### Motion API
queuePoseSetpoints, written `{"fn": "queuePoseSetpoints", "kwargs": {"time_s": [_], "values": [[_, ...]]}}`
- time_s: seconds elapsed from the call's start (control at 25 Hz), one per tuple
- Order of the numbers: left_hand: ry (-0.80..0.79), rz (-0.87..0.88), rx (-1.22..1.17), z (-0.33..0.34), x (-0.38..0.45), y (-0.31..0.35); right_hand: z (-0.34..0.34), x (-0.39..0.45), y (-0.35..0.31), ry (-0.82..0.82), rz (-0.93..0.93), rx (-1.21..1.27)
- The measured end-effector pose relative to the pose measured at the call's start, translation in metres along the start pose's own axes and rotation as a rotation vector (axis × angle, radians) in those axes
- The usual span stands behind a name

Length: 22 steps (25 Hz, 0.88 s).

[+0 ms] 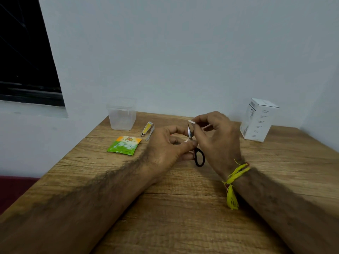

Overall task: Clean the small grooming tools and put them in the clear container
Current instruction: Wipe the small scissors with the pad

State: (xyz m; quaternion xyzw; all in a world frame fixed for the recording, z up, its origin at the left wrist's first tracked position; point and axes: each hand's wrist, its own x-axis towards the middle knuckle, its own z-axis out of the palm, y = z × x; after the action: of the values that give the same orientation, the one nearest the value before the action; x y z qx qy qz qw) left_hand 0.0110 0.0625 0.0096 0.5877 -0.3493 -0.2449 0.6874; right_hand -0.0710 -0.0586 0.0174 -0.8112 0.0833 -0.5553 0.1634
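Note:
My left hand grips small scissors with black handles, their shut blades pointing up. My right hand pinches a small white wipe against the blade tips. A silver nail clipper with a yellow inlay lies on the wooden table, beside a thin metal tool. The clear container stands open and upright at the table's far left corner; nothing shows inside it.
A green and orange sachet lies flat left of my hands. A white printed box stands at the back right. The wall runs just behind the table, and a dark window is at the upper left.

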Motion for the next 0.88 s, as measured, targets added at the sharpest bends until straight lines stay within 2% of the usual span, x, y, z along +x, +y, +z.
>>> {"fn": "queuePoseSetpoints", "kwargs": {"time_s": [0.12, 0.68, 0.88], "values": [[-0.023, 0.005, 0.018, 0.0, -0.001, 0.001, 0.004, -0.002, 0.006, -0.007, -0.094, -0.065], [-0.038, -0.021, 0.008, -0.001, 0.001, -0.001, 0.002, -0.003, 0.011, -0.064, -0.23, -0.134], [-0.012, -0.042, -0.004, -0.001, 0.002, -0.004, -0.003, -0.003, 0.015, 0.063, -0.117, -0.088]]}}
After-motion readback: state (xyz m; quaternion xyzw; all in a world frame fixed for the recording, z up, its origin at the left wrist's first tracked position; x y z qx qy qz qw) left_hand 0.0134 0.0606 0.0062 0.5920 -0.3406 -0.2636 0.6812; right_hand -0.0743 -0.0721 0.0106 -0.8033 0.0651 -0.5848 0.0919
